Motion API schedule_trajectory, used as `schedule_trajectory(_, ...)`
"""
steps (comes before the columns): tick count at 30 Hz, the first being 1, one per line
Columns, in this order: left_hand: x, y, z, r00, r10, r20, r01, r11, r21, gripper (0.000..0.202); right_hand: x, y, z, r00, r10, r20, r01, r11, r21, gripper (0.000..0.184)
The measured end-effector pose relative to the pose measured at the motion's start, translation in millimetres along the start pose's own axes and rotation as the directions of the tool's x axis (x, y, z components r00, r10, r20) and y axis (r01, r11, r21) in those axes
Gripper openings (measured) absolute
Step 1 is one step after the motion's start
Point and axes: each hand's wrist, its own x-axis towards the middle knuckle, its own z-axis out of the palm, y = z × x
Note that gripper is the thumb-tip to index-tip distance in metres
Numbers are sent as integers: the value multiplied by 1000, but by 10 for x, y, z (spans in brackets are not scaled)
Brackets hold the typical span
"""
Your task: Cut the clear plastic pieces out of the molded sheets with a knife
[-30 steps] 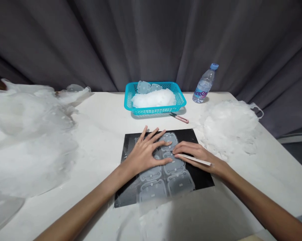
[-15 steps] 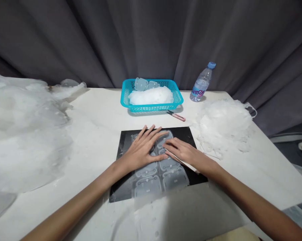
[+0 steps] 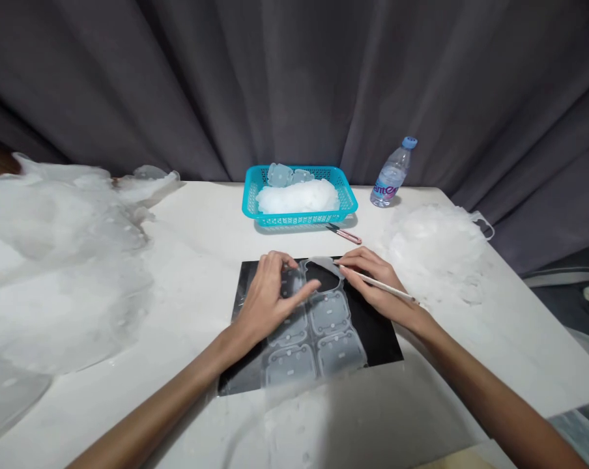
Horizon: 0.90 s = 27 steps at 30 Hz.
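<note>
A: Where was the clear plastic sheet (image 3: 318, 332)?

B: It lay flat on the black mat (image 3: 377, 326), in the middle of the white table (image 3: 201, 234). One shape at its far end was out already, so a dark hole showed there.

A: What did the hands do?

B: The left hand (image 3: 268, 299) pressed down on the sheet with bent fingers and held nothing. The right hand (image 3: 377, 286) was curled around a thin white stick (image 3: 380, 284), and its fingertips pinched the loose clear edge by the hole.

A: How would the sheet feel?

B: I think very light, thin, bendy and a bit slippery. It might tear, so holding it by the edge looked best.

A: What else was there?

B: At 12 o'clock sat a blue basket (image 3: 299, 215) with cut shapes, and a small pink cutter (image 3: 346, 233) just in front of it. A water bottle (image 3: 391, 176) stood at 1 o'clock. A scrap pile (image 3: 436, 247) lay at 2 o'clock, and a big plastic heap (image 3: 55, 260) at 9 o'clock.
</note>
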Motion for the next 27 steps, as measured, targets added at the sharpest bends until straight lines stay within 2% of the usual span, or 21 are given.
schedule_trajectory(1, 11, 58, -22, 994, -90, 61, 95, 992, -80, 63, -25, -49, 25, 1000, 9, 27, -10, 999, 37, 18)
schedule_trajectory(3, 63, 138, -43, 940, -229, 252, 289, 927, -238, 70, -60, -138, 60, 993, 21, 113, -34, 993, 112, 20)
schedule_trajectory(4, 98, 155, -42, 904, -267, 334, 371, 879, -300, 71, -71, -172, 59, 987, 28, 159, -51, 988, 148, 22)
schedule_trajectory(6, 165, 141, -24, 860, -308, 407, 466, 800, -379, 61, -80, -206, 0, 978, 38, 203, -78, 978, 194, 26)
schedule_trajectory(8, 201, 92, -2, 855, -307, 418, 481, 770, -419, 51, -77, -180, -119, 989, 35, 143, -61, 981, 184, 26)
schedule_trajectory(10, 200, 45, 11, 872, -299, 388, 461, 768, -444, 47, -70, -104, -232, 1000, 18, 15, -19, 995, 94, 42)
schedule_trajectory(12, 174, 29, 15, 888, -297, 350, 440, 766, -468, 47, -72, -12, -266, 999, 23, -47, -24, 1000, -21, 51)
schedule_trajectory(15, 129, 65, 30, 906, -283, 316, 416, 738, -531, 48, -100, 80, -145, 995, 94, 35, -89, 988, -125, 39)
schedule_trajectory(19, 80, 145, 94, 892, -338, 300, 448, 577, -683, 47, -131, 74, 21, 964, 151, 217, -124, 983, -134, 30)
schedule_trajectory(22, 52, 172, 150, 871, -378, 315, 479, 504, -719, 47, -123, 49, 17, 953, 198, 229, -184, 979, -84, 23)
schedule_trajectory(27, 56, 151, 192, 885, -351, 305, 443, 437, -783, 54, -95, 92, 36, 946, 199, 257, -215, 976, 33, 14)
